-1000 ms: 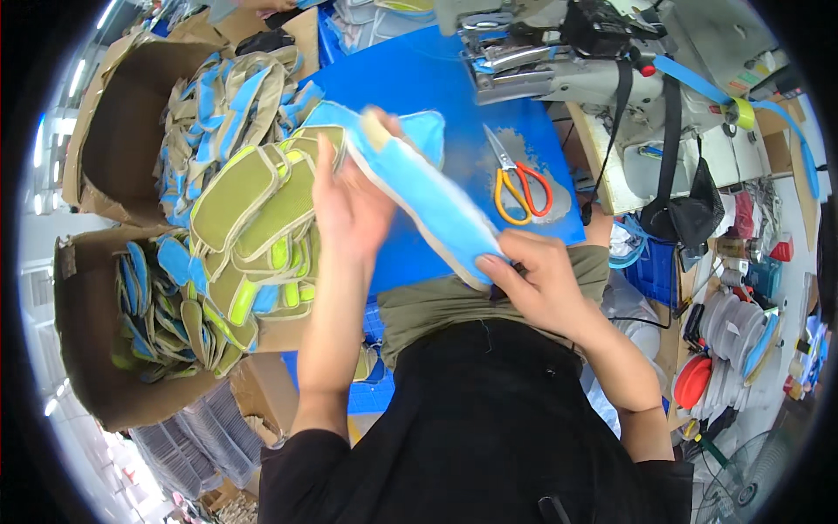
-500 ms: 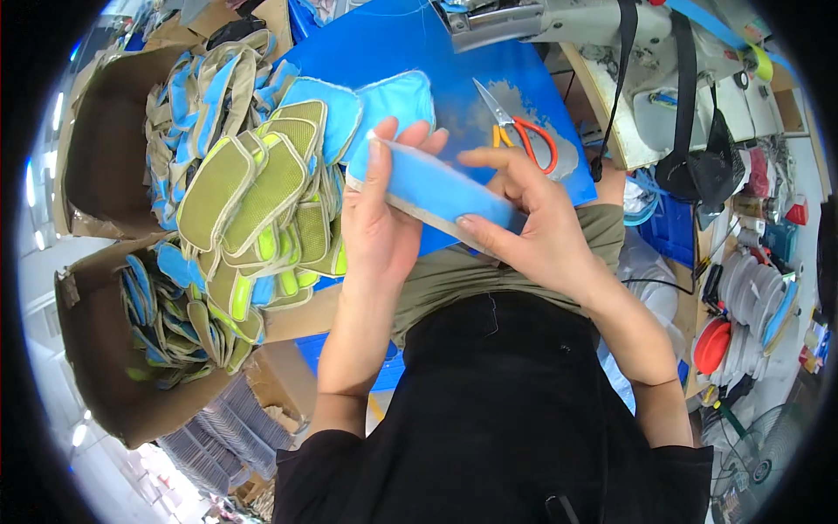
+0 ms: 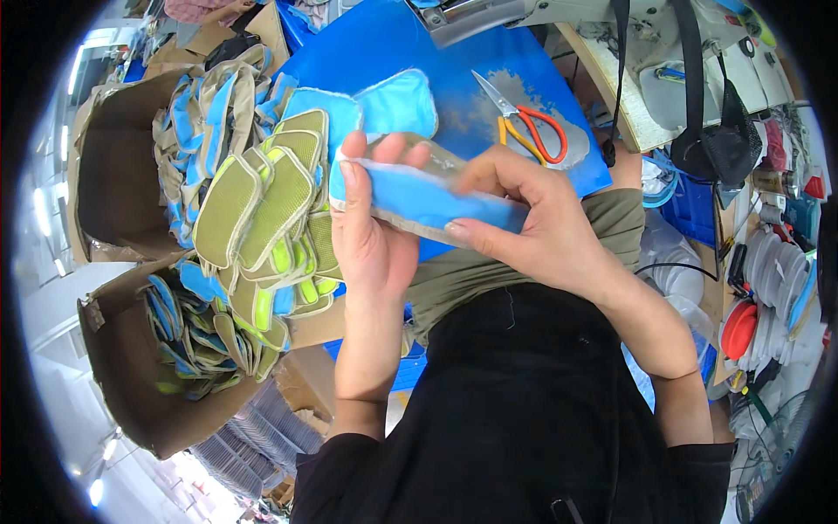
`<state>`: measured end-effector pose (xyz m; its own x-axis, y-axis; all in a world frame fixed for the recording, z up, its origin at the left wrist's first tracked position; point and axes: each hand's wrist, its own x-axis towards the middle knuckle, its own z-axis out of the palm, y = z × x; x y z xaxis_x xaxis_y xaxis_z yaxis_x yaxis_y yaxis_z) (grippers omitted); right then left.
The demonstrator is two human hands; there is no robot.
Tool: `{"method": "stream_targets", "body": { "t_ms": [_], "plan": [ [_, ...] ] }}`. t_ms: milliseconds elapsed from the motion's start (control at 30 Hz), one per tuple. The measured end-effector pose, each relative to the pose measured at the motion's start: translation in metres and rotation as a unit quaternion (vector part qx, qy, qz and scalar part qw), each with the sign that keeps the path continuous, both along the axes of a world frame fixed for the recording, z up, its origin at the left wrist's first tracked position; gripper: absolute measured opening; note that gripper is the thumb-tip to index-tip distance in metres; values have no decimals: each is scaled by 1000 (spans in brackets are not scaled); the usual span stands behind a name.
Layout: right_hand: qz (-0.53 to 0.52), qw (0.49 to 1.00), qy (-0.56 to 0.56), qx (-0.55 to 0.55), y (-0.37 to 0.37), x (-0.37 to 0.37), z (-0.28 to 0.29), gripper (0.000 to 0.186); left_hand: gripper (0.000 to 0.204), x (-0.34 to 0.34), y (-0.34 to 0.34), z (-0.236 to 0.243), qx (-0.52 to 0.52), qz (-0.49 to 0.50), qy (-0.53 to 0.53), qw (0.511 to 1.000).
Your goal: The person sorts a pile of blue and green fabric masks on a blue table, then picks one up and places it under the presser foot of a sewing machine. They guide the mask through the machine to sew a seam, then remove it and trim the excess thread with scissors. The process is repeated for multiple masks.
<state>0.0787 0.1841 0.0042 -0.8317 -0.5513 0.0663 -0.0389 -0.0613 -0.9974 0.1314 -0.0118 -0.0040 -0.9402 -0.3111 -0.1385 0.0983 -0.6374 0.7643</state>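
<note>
Between my hands is a long, round-ended fabric pad [image 3: 419, 199], light blue with a pale edge. An olive-grey strip shows along its far side. My left hand [image 3: 377, 240] is closed on the pad's left end, thumb in front and fingers behind it. Thumb and curled fingers of my right hand [image 3: 546, 218] pinch the right end; the fingertips are slightly blurred. Just beyond lie light blue pads [image 3: 400, 100] on the blue tabletop [image 3: 463, 122]. To the left is a heap of olive mesh pads [image 3: 275, 205] with pale trim.
Orange-handled scissors [image 3: 532, 131] lie open-bladed on the tabletop's right side. A sewing machine [image 3: 497, 19] stands at the far edge. Two cardboard boxes are at the left: the far box [image 3: 113, 201] beside blue-and-beige pieces, the near box [image 3: 122, 384] with more pads.
The pad has turned in my hands, so an olive-grey strip now shows along its far side. My right fingers have curled in against it. The whole view has shifted slightly.
</note>
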Motion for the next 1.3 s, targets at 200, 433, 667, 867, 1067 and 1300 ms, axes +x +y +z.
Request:
{"method": "stream_targets", "body": {
  "t_ms": [200,433,667,867,1067,1300],
  "plan": [
    [3,999,-42,-27,-5,1,2,26,42,2,-3,-3,-10,-24,30,999],
    [48,997,-31,60,4,-4,1,18,42,14,-3,-16,14,-16,-13,1000],
    [90,980,85,152,18,6,-28,16,33,93,-59,-42,-468,-161,-162,854],
    [150,971,88,164,6,6,-28,18,38,25,-35,4,-715,-182,145,659],
    [127,974,101,159,6,3,-22,18,34,2,-46,-12,-665,-301,153,666],
    [116,975,97,162,9,3,-29,16,30,8,-45,-20,-654,-298,126,684]
  ]
}}
